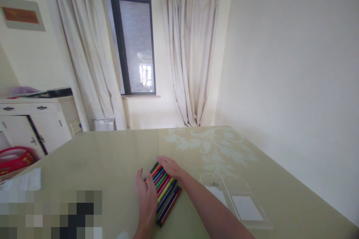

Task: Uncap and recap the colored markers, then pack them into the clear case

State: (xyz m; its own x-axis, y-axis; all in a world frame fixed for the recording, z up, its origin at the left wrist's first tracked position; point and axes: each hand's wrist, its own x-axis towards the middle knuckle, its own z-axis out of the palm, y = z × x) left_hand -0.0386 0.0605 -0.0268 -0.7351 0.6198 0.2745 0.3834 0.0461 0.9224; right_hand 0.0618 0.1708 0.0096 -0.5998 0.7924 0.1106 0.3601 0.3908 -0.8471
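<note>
Several coloured marker pens (pixel 165 188) lie side by side on the table in a slanted row, in green, orange, blue, red, yellow and dark tones. Against the left ends of the pens rests my left hand (pixel 146 190), its thumb and fingers apart. My right hand (pixel 169 166) is at the far right ends of the row, fingers stretched out and partly covering the pen tips. Neither hand is closed round a pen. Two dark pens at the near end sit slightly apart from the others.
A clear plastic case (pixel 249 222) with white inserts lies open on the right of the green table (pixel 98 164). At the left edge are a whitish packet or cloth (pixel 25 180) and a red basket (pixel 18 158). The bottom left corner is pixelated. A wall borders the right side.
</note>
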